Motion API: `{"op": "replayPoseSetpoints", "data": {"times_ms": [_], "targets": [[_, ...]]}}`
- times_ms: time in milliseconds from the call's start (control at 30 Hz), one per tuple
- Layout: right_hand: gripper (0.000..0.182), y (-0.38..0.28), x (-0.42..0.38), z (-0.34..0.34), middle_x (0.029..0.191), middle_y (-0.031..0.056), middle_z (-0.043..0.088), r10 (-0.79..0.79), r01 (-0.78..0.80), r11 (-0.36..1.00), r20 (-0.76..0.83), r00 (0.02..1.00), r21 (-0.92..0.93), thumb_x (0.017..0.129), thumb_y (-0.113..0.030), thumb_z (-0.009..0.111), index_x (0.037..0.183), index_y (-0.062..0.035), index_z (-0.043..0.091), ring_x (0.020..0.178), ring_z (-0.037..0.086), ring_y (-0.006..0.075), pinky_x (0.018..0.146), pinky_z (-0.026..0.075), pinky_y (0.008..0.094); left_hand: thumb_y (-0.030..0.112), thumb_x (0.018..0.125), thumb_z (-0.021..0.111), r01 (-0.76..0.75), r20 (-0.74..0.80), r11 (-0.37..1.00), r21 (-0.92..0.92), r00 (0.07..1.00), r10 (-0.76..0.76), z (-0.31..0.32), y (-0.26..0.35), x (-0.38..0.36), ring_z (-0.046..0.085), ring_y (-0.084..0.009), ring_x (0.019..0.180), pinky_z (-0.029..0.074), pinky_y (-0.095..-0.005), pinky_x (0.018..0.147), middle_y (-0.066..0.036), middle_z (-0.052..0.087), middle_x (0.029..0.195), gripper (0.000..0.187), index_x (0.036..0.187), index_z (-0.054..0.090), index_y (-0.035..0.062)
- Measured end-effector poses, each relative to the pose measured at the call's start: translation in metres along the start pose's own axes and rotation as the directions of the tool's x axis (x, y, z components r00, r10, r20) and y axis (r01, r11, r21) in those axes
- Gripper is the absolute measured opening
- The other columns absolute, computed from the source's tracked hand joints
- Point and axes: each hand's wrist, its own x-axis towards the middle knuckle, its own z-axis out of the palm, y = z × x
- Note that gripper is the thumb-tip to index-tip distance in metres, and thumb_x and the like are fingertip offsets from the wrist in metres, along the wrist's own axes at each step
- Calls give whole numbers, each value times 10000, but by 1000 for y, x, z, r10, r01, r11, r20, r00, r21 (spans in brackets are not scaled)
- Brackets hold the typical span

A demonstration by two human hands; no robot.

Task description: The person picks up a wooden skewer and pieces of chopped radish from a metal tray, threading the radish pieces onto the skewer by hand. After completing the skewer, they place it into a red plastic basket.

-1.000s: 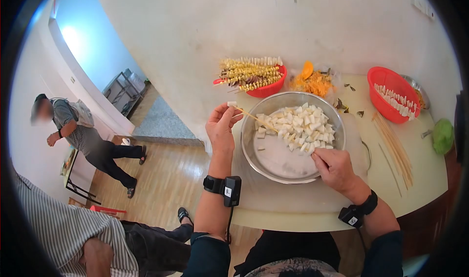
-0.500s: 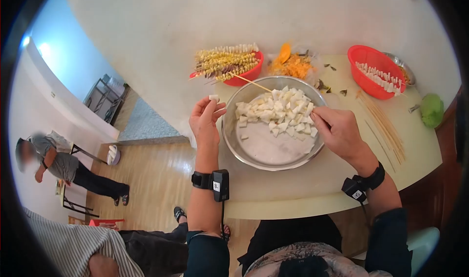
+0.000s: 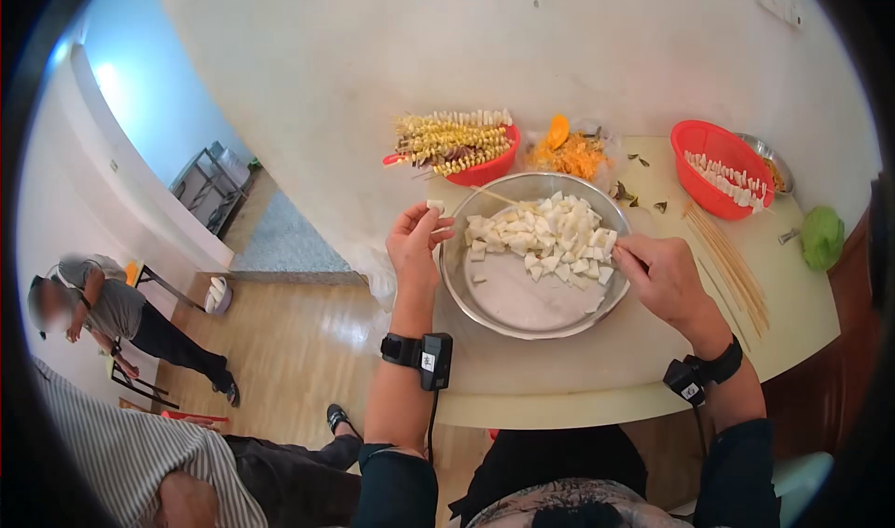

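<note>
My left hand pinches a small white cut piece between thumb and fingertips, just left of the bowl's rim. My right hand is closed at the right rim, its fingers wrapped around the near end of a thin wooden skewer. The skewer's far end points left over the bowl; its middle blends with the pale pieces. Below both hands stands a wide steel bowl with a heap of white chopped pieces, mostly toward the back and right.
Behind the bowl are a red basket of loaded skewers and orange shreds. At right lie a red basin with white skewers, bare sticks and a green vegetable. Two people, one in a striped shirt, are at left.
The view has shifted, so the table things sit lower in the picture. The skewer's tip has swung down toward the bowl's back rim. Both hands keep their grips. The far person's arms moved.
</note>
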Motion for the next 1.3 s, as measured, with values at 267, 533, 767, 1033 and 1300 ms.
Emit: {"op": "replayPoseSetpoints", "data": {"times_ms": [267,533,767,1033,1300], "targets": [[122,-3,22,-17,588,132,536,25,-26,996,9,1000,88,826,-105,581,834,13,613,501,513,227,498,400,320,66,813,639,-18,-3,999,-36,1000,17,-3,-3,4,655,-220,747,552,-277,605,-117,622,891,219,993,562,-32],[100,-68,53,14,587,120,516,-134,104,946,77,988,309,825,-58,577,815,38,602,493,479,179,498,375,289,60,797,651,12,28,999,-51,1000,-11,-2,-6,2,654,-212,738,540,-274,604,-101,620,859,222,984,569,-26],[94,-51,29,8,583,155,509,-124,107,986,138,983,130,811,-79,595,754,-4,598,494,514,293,478,387,333,92,810,638,36,7,996,-77,999,-36,-1,-1,-3,650,-188,727,525,-266,610,-83,623,861,220,987,571,-19],[85,-6,8,16,656,186,570,-44,31,994,118,992,109,801,-102,604,785,-20,621,590,589,338,514,439,367,60,828,610,17,-5,996,-91,1000,-17,-3,-6,-2,651,-190,751,535,-263,614,-98,629,886,187,994,570,-18],[91,4,-4,24,650,153,588,-44,34,994,105,993,100,811,-105,589,770,-29,618,576,590,317,518,450,373,32,833,607,28,-3,989,-144,1000,-29,-7,-12,4,653,-211,777,552,-281,653,-121,635,892,183,1001,561,-24]]}}
